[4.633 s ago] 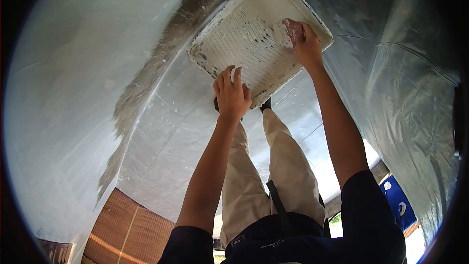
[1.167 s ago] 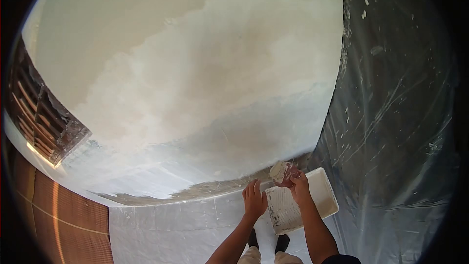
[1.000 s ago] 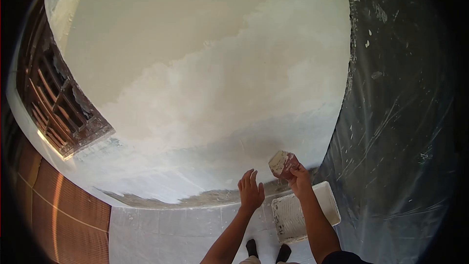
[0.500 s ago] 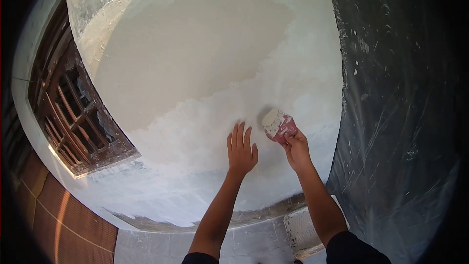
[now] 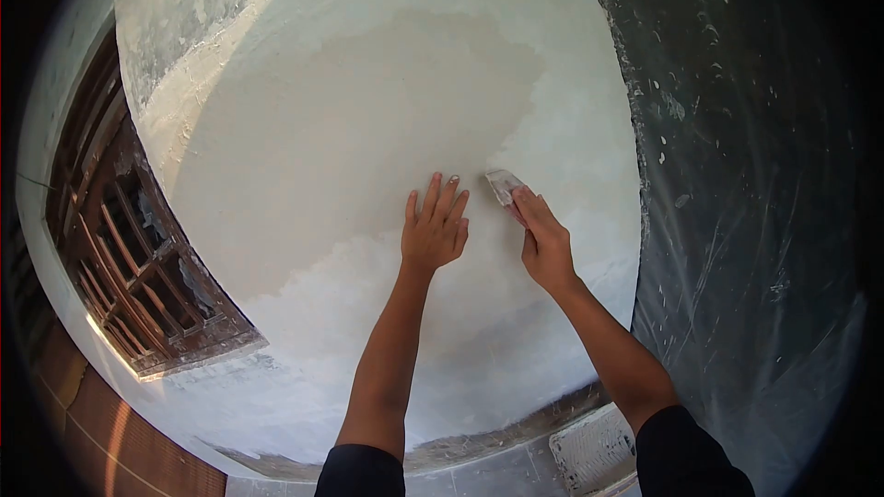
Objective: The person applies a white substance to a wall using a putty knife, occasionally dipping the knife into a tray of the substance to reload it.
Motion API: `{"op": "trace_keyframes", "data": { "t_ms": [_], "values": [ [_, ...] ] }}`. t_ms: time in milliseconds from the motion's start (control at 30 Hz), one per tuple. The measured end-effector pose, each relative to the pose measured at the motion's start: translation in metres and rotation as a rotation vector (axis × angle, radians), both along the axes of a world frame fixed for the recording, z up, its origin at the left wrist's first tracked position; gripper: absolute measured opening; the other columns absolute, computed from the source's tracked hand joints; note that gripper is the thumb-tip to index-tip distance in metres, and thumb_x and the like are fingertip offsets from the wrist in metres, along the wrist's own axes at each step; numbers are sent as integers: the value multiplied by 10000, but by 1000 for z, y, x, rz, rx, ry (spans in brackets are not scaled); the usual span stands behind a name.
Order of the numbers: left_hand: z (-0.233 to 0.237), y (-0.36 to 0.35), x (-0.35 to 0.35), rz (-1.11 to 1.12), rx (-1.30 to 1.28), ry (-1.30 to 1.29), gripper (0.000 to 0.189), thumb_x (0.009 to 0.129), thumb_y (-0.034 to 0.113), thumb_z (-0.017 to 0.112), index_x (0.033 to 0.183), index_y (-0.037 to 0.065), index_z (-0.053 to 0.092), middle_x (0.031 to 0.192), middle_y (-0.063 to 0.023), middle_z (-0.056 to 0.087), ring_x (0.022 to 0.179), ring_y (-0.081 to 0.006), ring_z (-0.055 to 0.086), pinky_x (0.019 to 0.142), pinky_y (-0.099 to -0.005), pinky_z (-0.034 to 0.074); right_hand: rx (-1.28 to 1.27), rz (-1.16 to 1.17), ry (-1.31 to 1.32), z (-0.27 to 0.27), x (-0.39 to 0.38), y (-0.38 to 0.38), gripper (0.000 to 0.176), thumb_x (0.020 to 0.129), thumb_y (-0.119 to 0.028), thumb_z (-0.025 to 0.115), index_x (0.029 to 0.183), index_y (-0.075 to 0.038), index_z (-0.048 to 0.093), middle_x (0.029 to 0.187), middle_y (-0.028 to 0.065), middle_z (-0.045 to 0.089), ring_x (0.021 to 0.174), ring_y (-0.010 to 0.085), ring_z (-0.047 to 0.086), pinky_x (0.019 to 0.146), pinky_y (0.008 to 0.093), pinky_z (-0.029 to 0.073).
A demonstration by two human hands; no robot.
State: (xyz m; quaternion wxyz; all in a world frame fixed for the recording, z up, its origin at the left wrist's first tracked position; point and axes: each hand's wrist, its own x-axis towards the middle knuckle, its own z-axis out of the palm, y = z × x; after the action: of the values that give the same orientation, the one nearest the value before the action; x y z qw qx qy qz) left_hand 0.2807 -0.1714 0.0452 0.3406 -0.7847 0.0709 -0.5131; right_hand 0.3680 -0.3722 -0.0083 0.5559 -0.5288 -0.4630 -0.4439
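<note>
In the head view, a curved-looking wall (image 5: 552,120) fills the middle, pale with fresh filler, and a darker damp-looking patch (image 5: 341,138) spreads over its upper part. My right hand (image 5: 550,244) grips a putty spreader (image 5: 505,188), reddish plastic smeared with whitish filler. Its blade is tilted toward the wall near the patch's lower right border; whether it touches cannot be made out. To the left of it, my left hand (image 5: 435,232) has its fingers spread, palm toward the wall, holding nothing. Some whitish filler shows on one fingertip.
A brown wooden window frame with bars (image 5: 152,253) is set in the wall at left. Dark plastic sheeting (image 5: 746,184) hangs at right. Below are a filler-spattered pale tray-like object (image 5: 589,449), grey floor tiles (image 5: 479,477) and a brown ribbed panel (image 5: 106,433).
Both hands have moved up the wall in view. The right hand has turned the spreader from face-on to nearly edge-on. The view has shifted slightly.
</note>
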Motion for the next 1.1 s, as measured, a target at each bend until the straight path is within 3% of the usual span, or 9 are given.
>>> {"op": "trace_keyframes", "data": {
  "t_ms": [100,433,600,633,733,800,867,1000,1100],
  "values": [
    [-7,2,0,-80,68,-103,426,887,256,523,1295,134,521,1461,-86,445,1418,-286,349,1114,-503,208,-45,-169,-139,-9,16,16,622,743,171,565,1334,-22,551,1321,201,574,1272,380,518,1054,502,450],
    [-10,5,3,-142,3,-195,306,821,227,546,1116,150,571,1291,-85,549,1256,-280,485,1002,-454,295,-133,-495,-217,-39,21,51,424,807,-51,626,1225,16,621,1334,191,565,1252,382,529,1047,501,456],
    [-7,-2,-1,-113,25,-128,320,823,240,562,1124,134,576,1311,-88,532,1289,-287,450,1003,-457,301,-96,-382,-77,-32,-1,-3,503,734,99,622,1229,13,614,1232,165,632,1150,329,603,925,440,479],
    [-6,-2,-1,-100,46,-94,331,827,253,561,1139,150,596,1313,-73,537,1293,-280,452,1001,-450,311,-48,-283,-32,-12,-6,-13,600,721,163,581,1302,17,552,1084,147,659,1008,322,630,825,401,470],
    [-6,-6,-5,-76,99,-23,367,832,270,563,1183,187,627,1302,-36,547,1266,-251,471,981,-433,336,-49,-62,103,40,4,-28,714,770,190,522,1435,-56,431,915,156,579,842,341,590,777,413,471],
    [-6,-7,-6,-69,130,12,393,833,275,566,1213,209,639,1287,-14,552,1237,-231,489,963,-423,352,-103,-16,77,73,22,-35,744,771,205,499,1445,-106,447,935,155,569,830,327,584,809,361,486],
    [-7,-7,-6,-25,164,31,427,832,266,565,1251,231,639,1197,18,566,1099,-188,522,921,-392,374,-217,155,7,95,36,-34,714,801,219,457,1439,-102,460,850,133,509,722,263,491,705,240,411],
    [-10,-2,-4,16,213,38,456,810,244,575,1262,221,636,1107,24,562,978,-166,510,854,-369,404,-416,224,7,108,52,-19,708,769,203,472,1409,-99,496,912,159,559,803,301,564,766,247,450],
    [-8,-3,-5,36,257,43,439,808,222,542,1232,159,637,1084,37,558,957,-151,490,859,-333,401,-86,93,25,113,71,-13,692,770,201,464,1405,-72,495,864,153,538,758,295,544,733,251,445]
  ]
}}
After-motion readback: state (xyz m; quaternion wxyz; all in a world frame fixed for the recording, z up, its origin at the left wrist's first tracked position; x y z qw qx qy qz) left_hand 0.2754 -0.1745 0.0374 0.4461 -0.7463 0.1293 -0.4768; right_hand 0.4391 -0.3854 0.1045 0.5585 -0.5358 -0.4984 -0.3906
